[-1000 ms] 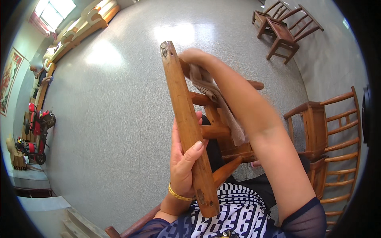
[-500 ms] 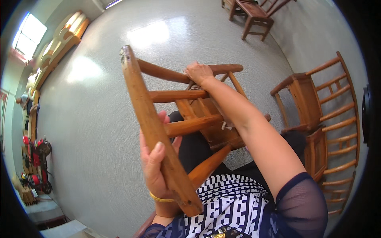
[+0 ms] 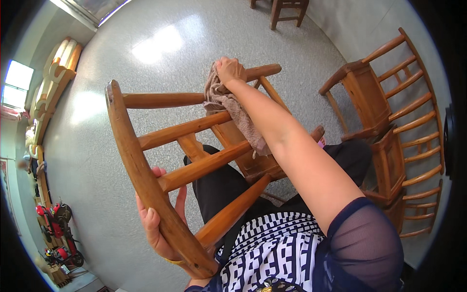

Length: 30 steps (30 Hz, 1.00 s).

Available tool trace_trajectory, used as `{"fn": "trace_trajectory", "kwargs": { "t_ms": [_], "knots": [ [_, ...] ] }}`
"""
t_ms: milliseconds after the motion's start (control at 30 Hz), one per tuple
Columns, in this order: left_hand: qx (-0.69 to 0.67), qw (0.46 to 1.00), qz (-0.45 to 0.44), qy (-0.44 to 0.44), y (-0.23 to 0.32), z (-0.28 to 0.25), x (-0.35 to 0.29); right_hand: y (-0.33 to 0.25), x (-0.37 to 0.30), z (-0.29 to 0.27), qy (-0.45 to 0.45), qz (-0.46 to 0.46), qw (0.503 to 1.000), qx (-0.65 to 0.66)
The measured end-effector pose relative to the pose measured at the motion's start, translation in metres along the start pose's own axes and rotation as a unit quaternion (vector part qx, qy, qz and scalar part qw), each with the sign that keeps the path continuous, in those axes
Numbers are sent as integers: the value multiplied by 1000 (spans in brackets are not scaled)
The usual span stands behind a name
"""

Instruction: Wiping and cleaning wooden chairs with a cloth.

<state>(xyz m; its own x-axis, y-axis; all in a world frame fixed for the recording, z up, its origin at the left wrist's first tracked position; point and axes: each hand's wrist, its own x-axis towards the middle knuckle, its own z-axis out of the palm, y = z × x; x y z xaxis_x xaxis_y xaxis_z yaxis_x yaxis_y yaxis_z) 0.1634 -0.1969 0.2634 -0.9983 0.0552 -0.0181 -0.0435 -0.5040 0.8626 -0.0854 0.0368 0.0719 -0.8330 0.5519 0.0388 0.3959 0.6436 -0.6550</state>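
Note:
A wooden chair [image 3: 138, 182] lies tilted in front of my body, its thick curved bar to the left and its seat partly hidden behind the rungs. My left hand [image 3: 154, 233] wraps round the lower part of that bar, thumb on the near side and fingers behind. At the far side of the chair, my right hand [image 3: 231, 70] is closed on a brown cloth [image 3: 220, 95] draped over the far post. The cloth's loose end hangs down across the rungs beside my right forearm.
More wooden chairs [image 3: 372, 100] stand along the right wall, and part of another chair [image 3: 288, 9] shows at the top. A long wooden bench [image 3: 61, 73] lines the left wall, with a red scooter [image 3: 61, 231] nearer. Grey speckled floor [image 3: 107, 160] lies between.
The chair's curved bar has swung left with my left hand. My right hand has shifted slightly left and away along the far post, and the brown cloth now shows much more.

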Motion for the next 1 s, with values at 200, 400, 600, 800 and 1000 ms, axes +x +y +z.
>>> {"fn": "trace_trajectory", "kwargs": {
  "t_ms": [200, 400, 600, 800, 1000],
  "knots": [
    [39, 999, -12, -3, 1, 1, 3, 22, 27, 0, -10, 112, 993, 28],
    [58, 998, -12, -18, 1, -5, 4, 87, 48, 5, 33, 96, 995, -3],
    [53, 998, -2, 26, -3, -2, 4, 143, 42, -29, -21, 15, 993, -116],
    [88, 996, -9, 21, 3, -2, 3, 77, -13, -35, -89, -126, 988, 14],
    [92, 994, -32, -47, 4, 10, 3, 82, 7, -42, -98, -80, 991, -42]
  ]
}}
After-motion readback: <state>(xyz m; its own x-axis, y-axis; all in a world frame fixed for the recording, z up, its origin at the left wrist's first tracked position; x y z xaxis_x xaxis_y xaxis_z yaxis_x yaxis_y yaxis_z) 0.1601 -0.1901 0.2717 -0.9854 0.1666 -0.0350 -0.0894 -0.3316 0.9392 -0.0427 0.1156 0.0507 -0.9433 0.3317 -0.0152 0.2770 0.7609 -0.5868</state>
